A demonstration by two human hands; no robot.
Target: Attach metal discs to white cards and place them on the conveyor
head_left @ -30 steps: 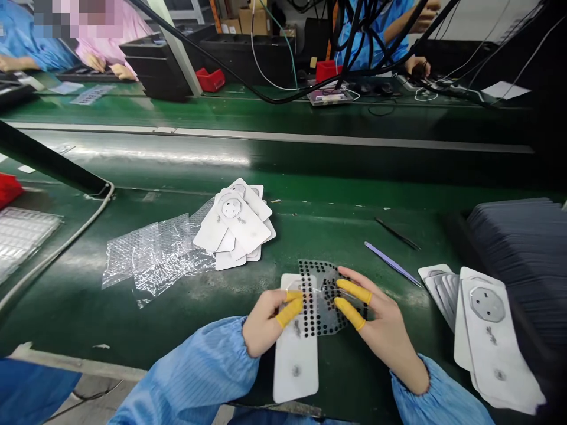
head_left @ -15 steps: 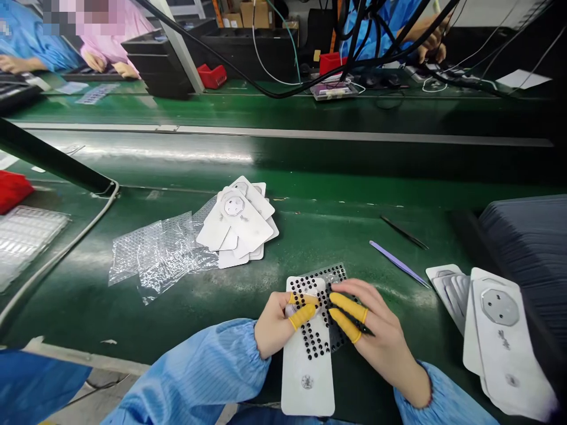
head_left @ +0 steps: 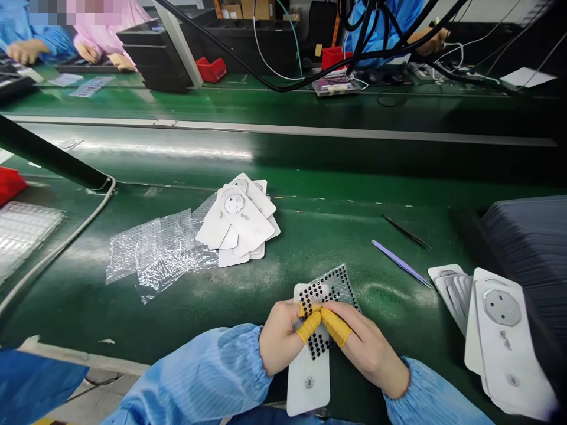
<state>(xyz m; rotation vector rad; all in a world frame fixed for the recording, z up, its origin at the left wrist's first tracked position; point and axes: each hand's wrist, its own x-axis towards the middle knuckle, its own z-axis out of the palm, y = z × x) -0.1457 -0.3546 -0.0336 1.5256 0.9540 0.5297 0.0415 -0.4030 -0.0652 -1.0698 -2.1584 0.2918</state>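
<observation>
Yellow finger covers are on both hands. My left hand [head_left: 286,333] pinches a clear sheet of black dots [head_left: 341,283] between thumb and fingers, above a white rounded card [head_left: 309,386]. My right hand [head_left: 365,345] meets the left fingertips at the sheet, its fingers closed together; what they hold, if anything, is hidden. The card lies under the sheet near the table's front edge, a small round mark showing on its lower part. Purple tweezers [head_left: 401,263] and dark tweezers [head_left: 406,231] lie to the right, beyond my right hand.
White cards [head_left: 243,221] are piled at centre left, next to clear bubble bags [head_left: 163,251]. More cards [head_left: 505,348] lie at right beside a dark bin [head_left: 527,242]. A pole [head_left: 53,154] and cable stand left. Other people work across the bench.
My right hand has moved left and its fingers have closed against my left fingertips. The dotted sheet has shifted and tilted. The dark object seen between my right fingers no longer shows.
</observation>
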